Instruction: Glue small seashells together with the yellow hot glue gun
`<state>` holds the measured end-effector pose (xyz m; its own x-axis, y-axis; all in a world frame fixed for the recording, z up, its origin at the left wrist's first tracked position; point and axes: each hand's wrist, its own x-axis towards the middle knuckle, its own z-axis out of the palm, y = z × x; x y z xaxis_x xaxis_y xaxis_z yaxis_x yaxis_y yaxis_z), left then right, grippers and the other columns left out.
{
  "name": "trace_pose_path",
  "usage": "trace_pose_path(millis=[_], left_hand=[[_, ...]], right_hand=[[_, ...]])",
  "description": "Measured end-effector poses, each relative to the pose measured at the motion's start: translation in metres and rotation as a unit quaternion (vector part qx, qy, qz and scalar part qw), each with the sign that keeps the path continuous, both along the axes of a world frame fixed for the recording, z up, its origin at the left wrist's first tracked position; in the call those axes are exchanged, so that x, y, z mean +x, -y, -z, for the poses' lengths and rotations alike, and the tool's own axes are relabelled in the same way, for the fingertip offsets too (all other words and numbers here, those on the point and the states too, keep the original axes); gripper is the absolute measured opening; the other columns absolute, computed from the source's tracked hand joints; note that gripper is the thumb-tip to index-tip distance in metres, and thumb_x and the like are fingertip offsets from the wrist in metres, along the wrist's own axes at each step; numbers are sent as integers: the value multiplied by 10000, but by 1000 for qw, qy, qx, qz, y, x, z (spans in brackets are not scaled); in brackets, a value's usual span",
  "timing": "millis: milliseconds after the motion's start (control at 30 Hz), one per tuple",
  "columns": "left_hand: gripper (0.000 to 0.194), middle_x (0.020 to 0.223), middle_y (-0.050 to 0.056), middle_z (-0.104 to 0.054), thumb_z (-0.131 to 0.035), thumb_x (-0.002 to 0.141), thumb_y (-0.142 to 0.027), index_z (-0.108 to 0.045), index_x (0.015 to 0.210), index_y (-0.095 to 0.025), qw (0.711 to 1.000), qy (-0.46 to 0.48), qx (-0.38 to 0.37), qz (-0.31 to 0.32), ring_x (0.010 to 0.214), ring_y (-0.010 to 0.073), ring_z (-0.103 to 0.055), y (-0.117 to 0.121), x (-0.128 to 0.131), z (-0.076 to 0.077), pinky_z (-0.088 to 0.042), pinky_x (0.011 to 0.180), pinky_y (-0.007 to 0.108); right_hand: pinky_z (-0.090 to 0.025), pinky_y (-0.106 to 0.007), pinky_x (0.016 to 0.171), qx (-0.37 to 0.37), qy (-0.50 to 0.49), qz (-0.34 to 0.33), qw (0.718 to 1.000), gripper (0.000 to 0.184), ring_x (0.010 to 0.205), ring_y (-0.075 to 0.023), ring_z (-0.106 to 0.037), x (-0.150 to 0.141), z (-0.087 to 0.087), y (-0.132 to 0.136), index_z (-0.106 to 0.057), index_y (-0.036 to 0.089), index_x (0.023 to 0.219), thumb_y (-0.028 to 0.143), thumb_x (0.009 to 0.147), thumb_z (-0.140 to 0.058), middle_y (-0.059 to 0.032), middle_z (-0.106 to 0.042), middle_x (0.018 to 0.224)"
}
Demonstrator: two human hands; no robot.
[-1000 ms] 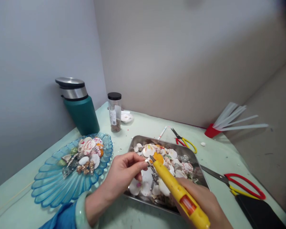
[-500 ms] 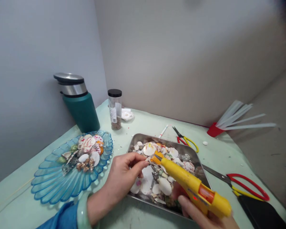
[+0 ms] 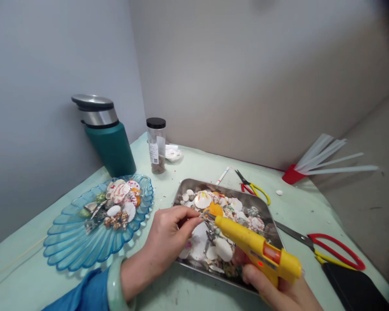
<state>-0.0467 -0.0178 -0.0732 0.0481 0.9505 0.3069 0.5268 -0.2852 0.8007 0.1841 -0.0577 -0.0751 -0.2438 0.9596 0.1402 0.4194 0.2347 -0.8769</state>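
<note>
My right hand (image 3: 275, 291) is wrapped round a yellow hot glue gun (image 3: 246, 235), its red light lit. The gun's dark nozzle points left and meets, or nearly meets, a small shell (image 3: 203, 214) pinched between the thumb and fingers of my left hand (image 3: 168, 233). Fingertips hide most of that shell. Both hands are over a metal tray (image 3: 272, 216) filled with mixed seashells (image 3: 224, 249), among them white, orange and speckled ones. Left of my left hand, a blue scalloped plate (image 3: 63, 244) bears a cluster of shells (image 3: 119, 193).
A teal bottle (image 3: 112, 149) and a clear jar (image 3: 156, 147) with a black lid stand at the back left. Beyond the tray lie a marker (image 3: 222, 175) and small scissors (image 3: 253, 188). Larger scissors (image 3: 314, 244) lie right, below a red cup (image 3: 293, 174) of glue sticks.
The glue gun has shifted a little left, bringing its nozzle to the small shell. My left hand stays nearly still, keeping its pinch.
</note>
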Motion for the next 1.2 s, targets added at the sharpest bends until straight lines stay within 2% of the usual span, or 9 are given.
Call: trace_pose_path(millis=[200, 367, 500, 633, 733, 900, 1067, 1200], left_hand=[[111, 689, 2, -734, -637, 817, -222, -733, 776, -182, 1000, -14, -4, 7, 573, 126, -634, 1, 0, 2, -450, 558, 204], [95, 720, 8, -744, -646, 812, -209, -728, 775, -180, 1000, -23, 9, 8, 638, 139, -661, 1, 0, 1, -458, 604, 205], [99, 729, 11, -742, -637, 820, -213, -723, 777, -185, 999, -36, 33, 11, 642, 143, -659, 3, 0, 1, -458, 616, 216], [95, 723, 9, -740, -633, 819, -207, -720, 781, -197, 998, -44, 43, 10, 635, 148, -657, 3, 1, 2, -460, 611, 221], [89, 706, 2, -733, -638, 816, -203, -719, 779, -195, 998, -43, 44, 8, 618, 139, -651, 2, 1, 2, -456, 602, 215], [84, 712, 0, -734, -644, 815, -193, -719, 779, -181, 998, -48, 42, 8, 621, 130, -652, 1, 1, 3, -449, 602, 203], [82, 710, 1, -734, -651, 814, -202, -719, 776, -177, 998, -52, 37, 5, 621, 129, -651, 2, 1, 3, -448, 597, 200], [85, 726, 8, -740, -649, 816, -203, -720, 779, -176, 998, -54, 42, 7, 638, 135, -657, 2, 1, 3, -452, 606, 205]], right_hand=[[-573, -233, 628, 29, 31, -6, 999, 156, 653, -195, -693, -5, -3, -2, -701, 224, 774, 331, 820, -596, -25, -736, 732], [-560, -226, 609, 15, 35, -9, 999, 158, 647, -193, -681, -6, -5, -2, -699, 219, 820, 332, 829, -588, -23, -722, 715], [-557, -230, 577, 5, 44, -13, 999, 186, 595, -187, -664, -7, -7, -3, -691, 220, 780, 358, 834, -578, -21, -701, 671], [-569, -265, 665, 11, 42, -2, 999, 217, 684, -215, -689, -7, -8, -2, -721, 237, 924, 381, 822, -594, -38, -726, 743], [-574, -280, 650, -1, 43, 10, 999, 272, 636, -216, -682, -8, -6, -1, -725, 244, 1000, 401, 818, -597, -34, -723, 703], [-569, -298, 707, 0, 37, 37, 999, 233, 727, -240, -691, -10, -4, 0, -741, 238, 896, 410, 793, -621, -31, -707, 673], [-560, -270, 581, -9, 7, 46, 999, 185, 523, -184, -626, -11, -4, 2, -710, 244, 752, 412, 779, -638, -13, -675, 593], [-566, -284, 608, 0, -4, 50, 999, 159, 494, -177, -610, -12, -3, 1, -699, 250, 721, 391, 772, -646, -1, -645, 555]])
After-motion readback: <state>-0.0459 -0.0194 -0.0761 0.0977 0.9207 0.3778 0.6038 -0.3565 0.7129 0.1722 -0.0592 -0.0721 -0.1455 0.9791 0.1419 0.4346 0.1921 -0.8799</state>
